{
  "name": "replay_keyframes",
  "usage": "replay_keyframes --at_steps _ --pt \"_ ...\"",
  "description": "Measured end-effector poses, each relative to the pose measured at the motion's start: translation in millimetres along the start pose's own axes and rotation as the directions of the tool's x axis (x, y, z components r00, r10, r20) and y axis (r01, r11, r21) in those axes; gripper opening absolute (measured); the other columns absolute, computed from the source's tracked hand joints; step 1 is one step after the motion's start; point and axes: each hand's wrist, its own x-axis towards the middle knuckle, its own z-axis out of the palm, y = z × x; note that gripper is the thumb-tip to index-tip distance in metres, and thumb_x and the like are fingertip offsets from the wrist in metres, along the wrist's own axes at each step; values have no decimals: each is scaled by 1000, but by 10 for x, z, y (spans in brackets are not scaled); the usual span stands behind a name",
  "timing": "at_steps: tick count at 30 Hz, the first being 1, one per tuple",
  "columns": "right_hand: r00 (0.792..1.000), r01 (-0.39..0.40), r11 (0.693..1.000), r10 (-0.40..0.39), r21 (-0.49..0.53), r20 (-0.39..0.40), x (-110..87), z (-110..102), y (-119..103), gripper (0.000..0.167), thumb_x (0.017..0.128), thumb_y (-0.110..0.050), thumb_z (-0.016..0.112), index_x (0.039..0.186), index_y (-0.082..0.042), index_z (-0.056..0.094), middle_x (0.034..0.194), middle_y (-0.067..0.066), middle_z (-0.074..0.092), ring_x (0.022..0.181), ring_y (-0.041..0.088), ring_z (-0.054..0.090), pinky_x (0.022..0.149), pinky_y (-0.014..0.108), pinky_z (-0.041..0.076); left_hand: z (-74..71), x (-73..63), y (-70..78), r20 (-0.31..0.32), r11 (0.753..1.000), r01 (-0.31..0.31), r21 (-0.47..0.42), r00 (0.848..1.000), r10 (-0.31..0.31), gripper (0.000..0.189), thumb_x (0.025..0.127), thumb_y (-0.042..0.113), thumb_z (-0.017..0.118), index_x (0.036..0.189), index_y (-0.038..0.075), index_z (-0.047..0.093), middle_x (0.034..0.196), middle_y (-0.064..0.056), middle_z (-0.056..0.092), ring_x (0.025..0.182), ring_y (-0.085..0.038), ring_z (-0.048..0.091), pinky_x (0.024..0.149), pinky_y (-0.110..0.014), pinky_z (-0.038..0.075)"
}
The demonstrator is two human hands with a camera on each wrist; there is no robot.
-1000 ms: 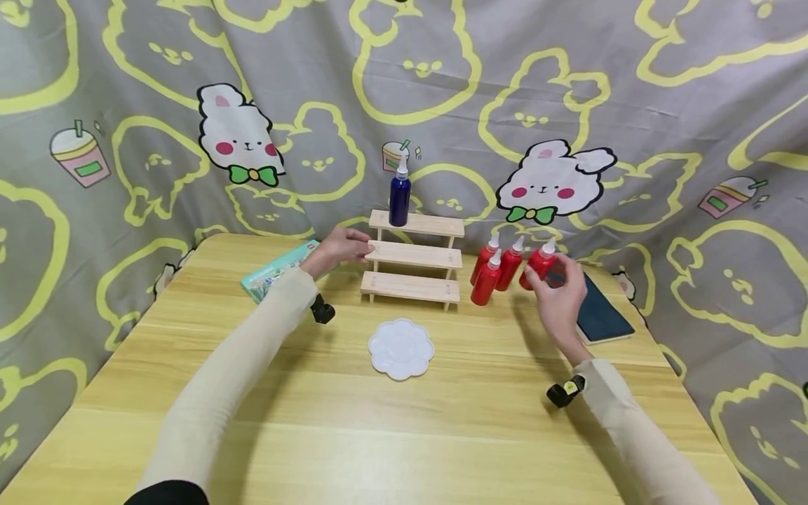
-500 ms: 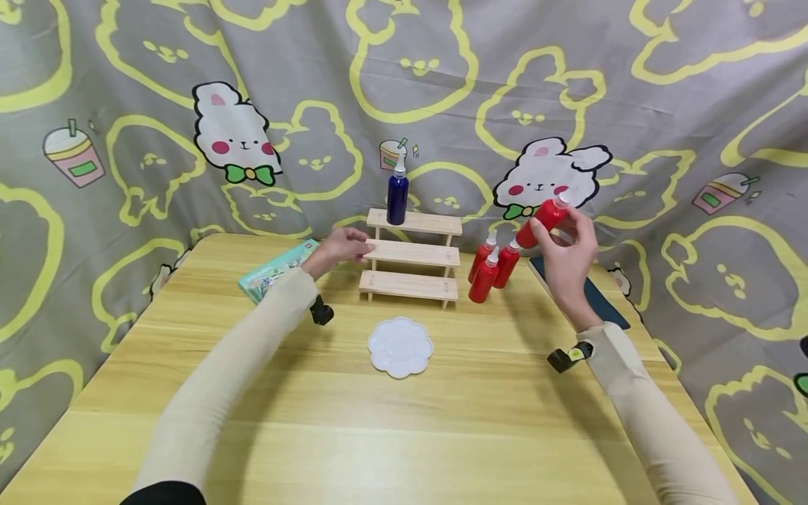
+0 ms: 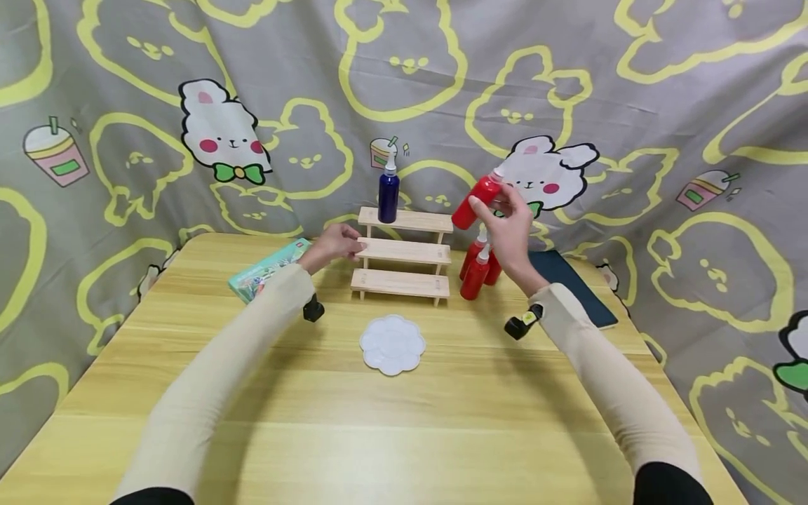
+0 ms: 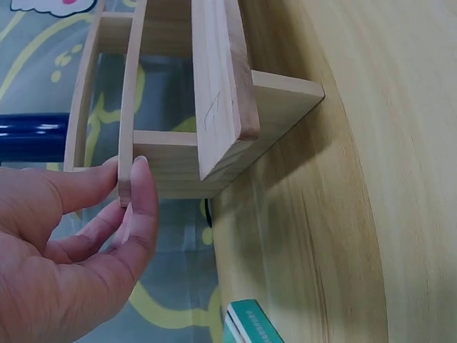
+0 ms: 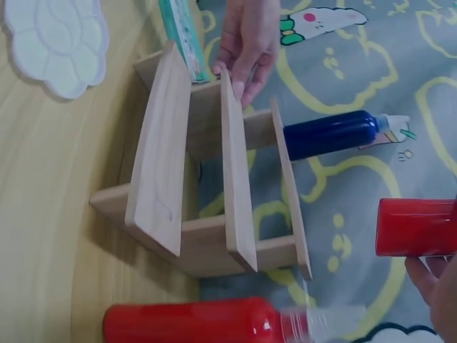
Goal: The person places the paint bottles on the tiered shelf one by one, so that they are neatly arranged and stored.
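One patterned cloth (image 3: 416,42) spans the top of the head view, above one wooden table (image 3: 353,435). Slightly above centre stands one wooden rack (image 3: 404,250) with three shelves. Right of centre lies one dark flat book (image 3: 571,287); left of centre, one teal box (image 3: 268,268), its small red logo and the lettering on its side too blurred to read. The left hand (image 3: 332,245) pinches the middle shelf's left end between thumb and fingers. The right hand (image 3: 513,228), right of centre, grips one red bottle (image 3: 475,203) tilted, nozzle to the upper right. One white scalloped palette (image 3: 393,345) lies below centre. Below the right hand stand three red bottles (image 3: 475,278) close together, making four red; one blue bottle (image 3: 388,196) stands upright on the top shelf.
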Motion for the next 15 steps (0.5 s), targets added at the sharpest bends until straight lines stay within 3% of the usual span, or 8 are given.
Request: replay_keyframes --at_steps 3,5,8,10,12,15 --pt "999 9 1000 -8 -13 48 42 140 37 53 96 -16 78 145 -7 61 128 18 67 110 22 64 92 19 55 -16 -11 3 1 1000 -6 12 1000 6 43 103 7 65 138 -13 50 130 -29 60 84 -27 72 93 -40 62" --pt "992 55 998 -50 -37 112 80 212 55 53 95 -17 80 143 -8 62 127 16 68 111 23 66 94 23 58 -17 -14 -4 -6 1000 -8 21 1000 8 43 103 6 65 138 -14 50 132 -30 59 76 -20 70 96 -42 62" --pt "964 168 979 -138 -115 229 151 284 61 53 93 -17 83 141 -7 64 124 15 68 110 26 68 94 37 63 3 -4 -3 -21 998 -18 66 1000 20 42 103 5 65 136 -16 51 133 -32 59 72 -13 67 100 -47 61" --pt "942 224 962 -172 -158 288 197 314 49 53 93 -16 83 140 -5 63 124 15 67 111 28 68 96 45 63 20 4 12 -27 995 -28 97 999 30 41 103 5 65 135 -16 51 133 -32 59 74 -16 68 103 -51 58" --pt "932 233 955 -165 -185 322 229 349 41 54 93 -17 82 142 -5 62 125 14 65 112 27 67 97 47 63 33 11 24 -30 993 -38 114 999 42 41 103 4 65 134 -16 51 132 -32 59 75 -16 68 103 -52 58" --pt "937 177 968 -110 -180 331 262 437 59 55 94 -18 82 144 -8 61 128 13 65 114 25 67 97 42 63 40 14 23 -39 991 -40 126 998 45 39 102 5 66 133 -16 52 128 -32 61 75 -17 68 102 -52 59"
